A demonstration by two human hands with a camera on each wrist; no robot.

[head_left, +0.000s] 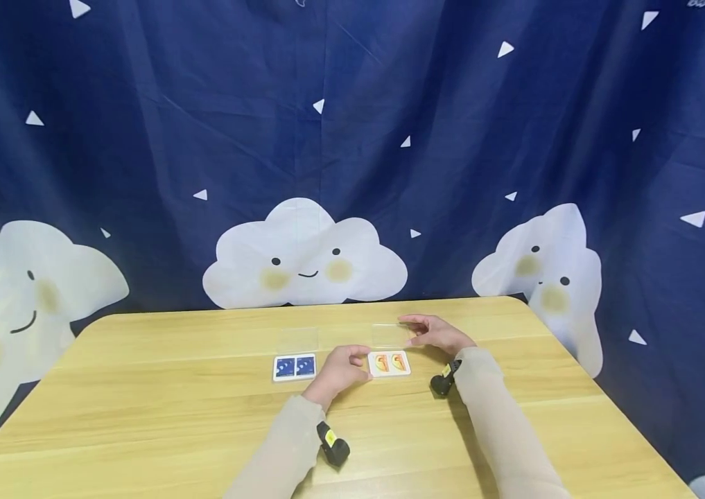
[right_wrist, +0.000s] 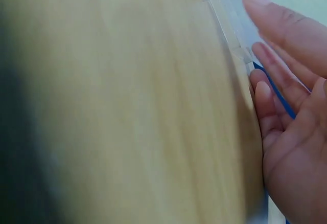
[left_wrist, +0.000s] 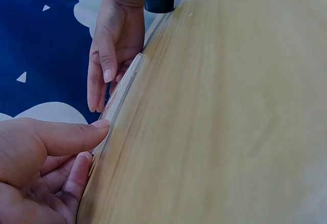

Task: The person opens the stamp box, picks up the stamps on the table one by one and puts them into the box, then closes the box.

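A flat plastic card case [head_left: 389, 374] lies on the table with orange-and-yellow pictured cards [head_left: 381, 362] in it. Its clear lid [head_left: 387, 335] is folded back on the far side. At the case's left edge, my left hand [head_left: 341, 372] holds it, thumb near the front corner and index finger near the back one. The left wrist view shows the left thumb [left_wrist: 84, 138] against the case's side. My right hand [head_left: 438, 335] is beside the clear lid, fingers spread around its right end; firm contact cannot be made out.
To the left lies a second case [head_left: 294, 378] with dark blue pictured cards, its clear lid [head_left: 299, 339] also folded back. The wooden table [head_left: 159, 416] ends at a dark blue curtain [head_left: 252, 104] printed with clouds. Each wrist carries a black camera [head_left: 335, 447].
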